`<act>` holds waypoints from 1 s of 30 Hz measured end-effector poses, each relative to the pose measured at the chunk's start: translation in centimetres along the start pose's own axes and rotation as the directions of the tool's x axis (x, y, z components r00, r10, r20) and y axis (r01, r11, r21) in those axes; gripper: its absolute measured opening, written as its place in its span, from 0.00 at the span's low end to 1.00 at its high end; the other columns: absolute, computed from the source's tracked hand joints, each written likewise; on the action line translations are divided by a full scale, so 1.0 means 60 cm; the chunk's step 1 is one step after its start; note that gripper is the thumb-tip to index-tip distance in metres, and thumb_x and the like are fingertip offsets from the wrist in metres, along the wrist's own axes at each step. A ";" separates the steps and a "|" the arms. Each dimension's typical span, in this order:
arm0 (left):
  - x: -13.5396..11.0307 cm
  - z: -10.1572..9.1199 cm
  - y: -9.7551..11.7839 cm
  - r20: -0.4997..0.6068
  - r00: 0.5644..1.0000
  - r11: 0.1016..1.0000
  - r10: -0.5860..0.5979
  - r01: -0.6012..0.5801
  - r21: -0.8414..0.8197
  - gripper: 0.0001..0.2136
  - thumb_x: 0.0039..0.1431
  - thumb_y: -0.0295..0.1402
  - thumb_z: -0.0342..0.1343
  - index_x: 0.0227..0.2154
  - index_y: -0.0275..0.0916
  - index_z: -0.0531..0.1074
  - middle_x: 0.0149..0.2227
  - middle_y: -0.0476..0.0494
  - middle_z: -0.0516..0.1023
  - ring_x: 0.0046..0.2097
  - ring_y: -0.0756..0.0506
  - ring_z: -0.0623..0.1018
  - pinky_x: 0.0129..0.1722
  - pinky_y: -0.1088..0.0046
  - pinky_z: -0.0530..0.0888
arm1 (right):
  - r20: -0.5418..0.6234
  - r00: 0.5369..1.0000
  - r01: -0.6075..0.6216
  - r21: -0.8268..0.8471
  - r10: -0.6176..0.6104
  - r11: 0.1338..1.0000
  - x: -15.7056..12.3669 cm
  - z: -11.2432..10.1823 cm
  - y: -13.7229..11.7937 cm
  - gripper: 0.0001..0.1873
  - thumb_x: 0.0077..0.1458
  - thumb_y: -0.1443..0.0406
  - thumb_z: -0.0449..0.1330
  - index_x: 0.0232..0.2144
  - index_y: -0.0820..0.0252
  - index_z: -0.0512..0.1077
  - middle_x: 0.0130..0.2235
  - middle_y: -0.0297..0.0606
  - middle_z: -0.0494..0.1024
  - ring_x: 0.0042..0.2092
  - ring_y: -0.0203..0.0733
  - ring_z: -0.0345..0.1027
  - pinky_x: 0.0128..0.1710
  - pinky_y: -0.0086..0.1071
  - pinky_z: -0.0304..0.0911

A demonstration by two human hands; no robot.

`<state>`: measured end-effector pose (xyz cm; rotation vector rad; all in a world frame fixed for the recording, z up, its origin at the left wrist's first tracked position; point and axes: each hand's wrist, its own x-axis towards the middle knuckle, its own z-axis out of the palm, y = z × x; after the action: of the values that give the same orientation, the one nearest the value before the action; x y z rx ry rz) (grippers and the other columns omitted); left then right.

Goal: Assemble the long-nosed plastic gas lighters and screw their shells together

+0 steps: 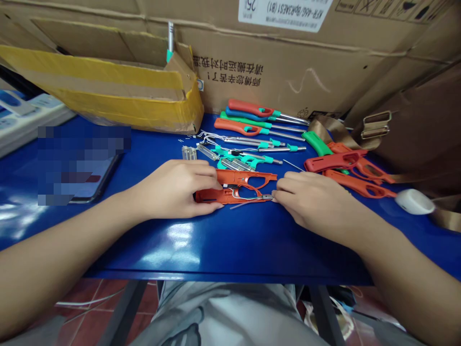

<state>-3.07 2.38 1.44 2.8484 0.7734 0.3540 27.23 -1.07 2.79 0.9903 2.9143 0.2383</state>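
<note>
My left hand (180,188) is closed around the left end of an orange lighter casing half (227,197) on the blue table. Touching its fingers is a second orange casing half (236,177), lying just behind. White wires and a small dark part show inside the nearer half. At its right end my right hand (313,202) pinches a metal tube (266,197); the rest of the tube is hidden by the fingers. A thin clear strip (242,204) slants along the front edge of the casing.
Finished-looking lighters (248,106) lie at the back, before a cardboard box (324,67). Loose metal tubes, teal pieces and clear fuel tanks (237,164) lie behind the casing. Coloured casing halves (334,161) are piled right, near a white rounded object (414,201). A phone (97,180) lies left.
</note>
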 end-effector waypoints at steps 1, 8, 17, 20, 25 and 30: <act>0.000 -0.001 0.000 0.002 1.000 1.000 -0.003 0.003 0.005 0.10 0.65 0.41 0.57 0.36 0.40 0.77 0.39 0.45 0.81 0.41 0.45 0.78 0.38 0.70 0.72 | 0.003 1.000 -0.008 -0.001 0.008 1.000 0.000 0.000 0.000 0.12 0.63 0.73 0.55 0.30 0.60 0.76 0.32 0.41 0.76 0.36 0.46 0.65 0.36 0.39 0.55; -0.003 -0.002 0.000 0.014 1.000 0.998 -0.012 0.011 0.057 0.12 0.65 0.42 0.57 0.40 0.40 0.78 0.41 0.44 0.81 0.42 0.44 0.79 0.41 0.68 0.74 | -0.051 0.989 -0.114 0.301 0.135 0.947 0.000 -0.002 0.011 0.11 0.66 0.61 0.58 0.38 0.58 0.79 0.40 0.41 0.81 0.43 0.47 0.72 0.44 0.40 0.64; -0.004 0.010 0.019 -0.091 0.989 0.993 -0.119 0.118 -0.010 0.15 0.62 0.43 0.62 0.44 0.37 0.75 0.40 0.43 0.80 0.40 0.43 0.80 0.38 0.70 0.74 | 0.012 0.937 -0.259 0.691 0.348 0.675 0.020 0.026 0.013 0.05 0.60 0.64 0.63 0.33 0.57 0.79 0.33 0.35 0.79 0.34 0.38 0.70 0.35 0.32 0.63; -0.005 0.016 0.023 -0.065 0.983 0.985 -0.172 0.170 -0.038 0.16 0.62 0.42 0.62 0.47 0.37 0.74 0.40 0.43 0.80 0.40 0.44 0.80 0.36 0.71 0.73 | 0.068 0.929 -0.289 0.747 0.364 0.599 0.025 0.031 0.012 0.07 0.59 0.62 0.64 0.30 0.58 0.79 0.32 0.34 0.78 0.32 0.37 0.68 0.33 0.31 0.61; -0.005 0.018 0.025 -0.047 0.992 0.993 -0.115 0.115 -0.008 0.16 0.66 0.39 0.58 0.54 0.43 0.72 0.43 0.44 0.81 0.42 0.44 0.80 0.39 0.71 0.74 | 0.091 0.901 -0.344 0.745 0.424 0.571 0.029 0.034 0.005 0.08 0.57 0.63 0.64 0.26 0.58 0.76 0.29 0.33 0.77 0.30 0.36 0.64 0.30 0.30 0.58; -0.003 0.018 0.025 -0.074 0.994 0.997 -0.075 0.077 0.025 0.13 0.66 0.37 0.58 0.52 0.42 0.74 0.46 0.43 0.80 0.45 0.43 0.79 0.42 0.68 0.74 | 0.085 0.912 -0.338 0.711 0.402 0.617 0.031 0.035 0.001 0.08 0.58 0.65 0.62 0.27 0.58 0.74 0.29 0.33 0.77 0.29 0.35 0.63 0.30 0.30 0.56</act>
<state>-2.23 0.90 0.69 2.8365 0.9046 0.4424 26.04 0.39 0.74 1.7105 2.8378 -0.9651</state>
